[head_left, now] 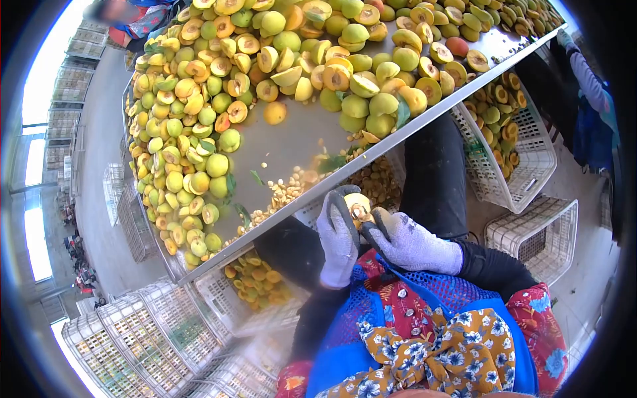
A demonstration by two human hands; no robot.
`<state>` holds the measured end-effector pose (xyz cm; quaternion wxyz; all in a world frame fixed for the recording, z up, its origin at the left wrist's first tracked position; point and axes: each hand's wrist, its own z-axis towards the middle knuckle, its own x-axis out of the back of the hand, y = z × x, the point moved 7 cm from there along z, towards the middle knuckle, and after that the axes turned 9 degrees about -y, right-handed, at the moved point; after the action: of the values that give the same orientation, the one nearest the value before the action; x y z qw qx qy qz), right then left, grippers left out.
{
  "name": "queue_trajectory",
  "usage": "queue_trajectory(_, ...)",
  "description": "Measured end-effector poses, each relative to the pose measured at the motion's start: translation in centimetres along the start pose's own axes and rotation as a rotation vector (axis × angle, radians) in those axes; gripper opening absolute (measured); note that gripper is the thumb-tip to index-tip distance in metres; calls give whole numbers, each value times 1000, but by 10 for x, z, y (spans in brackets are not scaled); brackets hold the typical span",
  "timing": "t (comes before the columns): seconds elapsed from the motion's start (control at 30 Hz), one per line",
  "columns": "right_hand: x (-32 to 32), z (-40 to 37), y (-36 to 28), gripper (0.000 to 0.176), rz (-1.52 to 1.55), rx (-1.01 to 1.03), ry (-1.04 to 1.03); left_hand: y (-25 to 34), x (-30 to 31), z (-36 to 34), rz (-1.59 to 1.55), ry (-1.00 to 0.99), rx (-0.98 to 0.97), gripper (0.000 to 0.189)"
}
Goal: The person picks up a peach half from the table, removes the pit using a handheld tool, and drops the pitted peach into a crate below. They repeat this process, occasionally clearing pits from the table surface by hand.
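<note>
My left hand [340, 232], in a white glove with dark fingertips, is closed on a cut fruit half [358, 207] just below the metal table's edge. From the other side, my right hand [413, 242], gloved the same way, has its fingers pressed against the fruit's lower side. Brown flesh or a pit shows in the cut face; which one is unclear. Beyond my hands, the metal table [298, 132] bears many green and yellow fruits, whole and halved, with loose pits [286, 190] near its front edge.
A crate of fruit halves [524, 176] stands right of my legs, with another crate [557, 245] below it. More fruit halves [255, 278] lie in a crate under the table at left. Stacked white crates [133, 331] fill the lower left. People stand at upper left and right.
</note>
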<state>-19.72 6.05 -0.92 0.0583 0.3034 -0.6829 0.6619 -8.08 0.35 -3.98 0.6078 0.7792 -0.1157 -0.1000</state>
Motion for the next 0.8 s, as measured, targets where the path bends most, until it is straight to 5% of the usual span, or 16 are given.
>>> queue_trajectory(0.07,-3,0,6,27,133,164,109,11,-2,-5,136,66,-138,39)
queue_trajectory(0.17,-18,-7,9,32,1258,-493,-431,16,-5,-10,192,59,-226,42)
queue_trajectory(0.2,-13,-8,-1,39,1466,-528,-363,10,-5,-8,129,17,-195,43)
queue_trajectory(0.3,-34,-17,-12,42,2535,-452,-884,8,-15,-5,-166,-153,-145,47)
queue_trajectory(0.43,-35,-18,-6,41,2559,-385,-856,-7,-21,-2,-363,-192,14,50)
queue_trajectory(0.5,-39,-19,5,40,2321,-411,-712,-18,-17,4,-402,-146,90,46)
queue_trajectory(0.57,-31,-23,4,41,2048,-433,-653,-12,20,3,393,-21,-230,41)
queue_trajectory(0.63,-17,-18,5,40,1714,-391,-575,8,52,-15,900,141,-335,36)
queue_trajectory(0.73,-15,-10,33,44,1190,-431,-502,32,124,-43,1152,147,31,39)
queue_trajectory(0.8,-25,-7,52,46,1041,-426,-518,42,168,-53,1482,234,482,42)
